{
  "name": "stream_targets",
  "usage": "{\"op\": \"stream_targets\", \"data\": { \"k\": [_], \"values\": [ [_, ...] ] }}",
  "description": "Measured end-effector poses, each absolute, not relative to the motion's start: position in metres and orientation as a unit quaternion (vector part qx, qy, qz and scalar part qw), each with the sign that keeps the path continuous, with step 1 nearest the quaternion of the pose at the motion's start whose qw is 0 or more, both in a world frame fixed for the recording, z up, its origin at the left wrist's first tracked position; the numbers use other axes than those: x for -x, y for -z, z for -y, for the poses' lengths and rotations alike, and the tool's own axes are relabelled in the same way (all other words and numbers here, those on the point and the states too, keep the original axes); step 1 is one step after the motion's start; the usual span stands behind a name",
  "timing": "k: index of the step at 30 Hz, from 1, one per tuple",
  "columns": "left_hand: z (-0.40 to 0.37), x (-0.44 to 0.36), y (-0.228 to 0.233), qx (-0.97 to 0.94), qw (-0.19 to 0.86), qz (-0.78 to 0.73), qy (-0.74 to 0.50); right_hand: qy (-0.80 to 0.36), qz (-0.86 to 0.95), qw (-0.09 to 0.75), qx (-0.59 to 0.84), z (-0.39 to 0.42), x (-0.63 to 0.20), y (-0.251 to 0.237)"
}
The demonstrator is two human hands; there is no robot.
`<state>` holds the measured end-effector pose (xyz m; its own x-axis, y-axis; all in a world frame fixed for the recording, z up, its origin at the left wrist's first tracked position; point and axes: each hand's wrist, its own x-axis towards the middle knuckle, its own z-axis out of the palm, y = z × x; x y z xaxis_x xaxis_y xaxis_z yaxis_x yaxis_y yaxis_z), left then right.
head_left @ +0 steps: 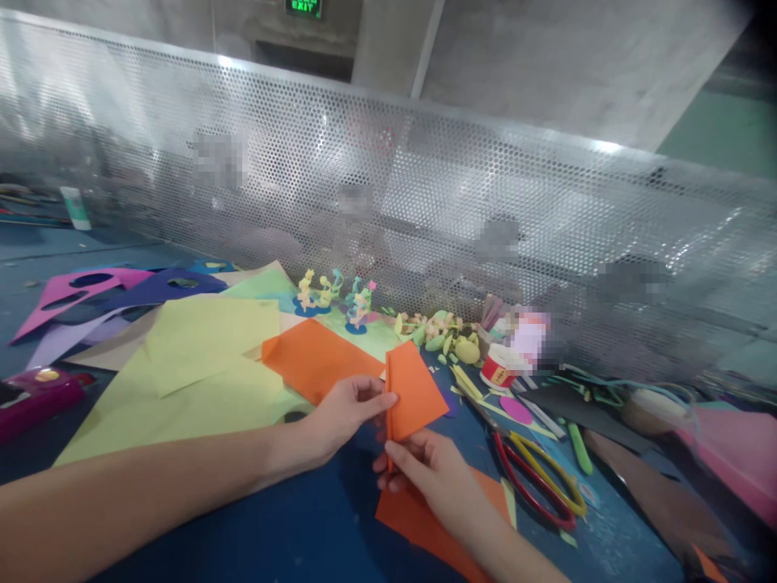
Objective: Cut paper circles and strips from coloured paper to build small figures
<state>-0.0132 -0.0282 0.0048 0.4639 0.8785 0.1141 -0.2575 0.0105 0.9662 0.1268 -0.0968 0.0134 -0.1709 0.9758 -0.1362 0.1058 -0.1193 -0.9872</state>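
Observation:
My left hand [346,413] and my right hand [434,478] both hold a folded orange paper piece [416,389] above the blue table [291,534]. The left thumb and fingers pinch its left edge; the right fingers pinch its lower end. Under my right wrist lies another orange paper sheet [418,522]. A larger orange sheet [319,360] lies flat just beyond my left hand, on top of light green paper [200,380].
Scissors with red and yellow handles [534,474] lie to the right of my hands. Small paper flower figures [331,295], a red-white cup [501,366], a green pen [579,449] and paper scraps sit near the perforated metal screen [388,202]. Purple and pink sheets [103,295] lie far left.

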Motion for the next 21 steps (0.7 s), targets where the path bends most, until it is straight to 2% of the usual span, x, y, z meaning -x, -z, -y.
{"op": "stream_targets", "data": {
  "k": [12, 21],
  "values": [
    [0.0312, 0.0128, -0.0103, -0.563, 0.686, -0.228, -0.401, -0.581, 0.524, 0.410, 0.468, 0.0958, -0.1319, -0.0146],
    [0.0291, 0.0128, -0.0064, -0.559, 0.673, -0.251, -0.413, -0.574, 0.519, 0.400, 0.490, 0.0957, -0.1292, -0.0125]
  ]
}}
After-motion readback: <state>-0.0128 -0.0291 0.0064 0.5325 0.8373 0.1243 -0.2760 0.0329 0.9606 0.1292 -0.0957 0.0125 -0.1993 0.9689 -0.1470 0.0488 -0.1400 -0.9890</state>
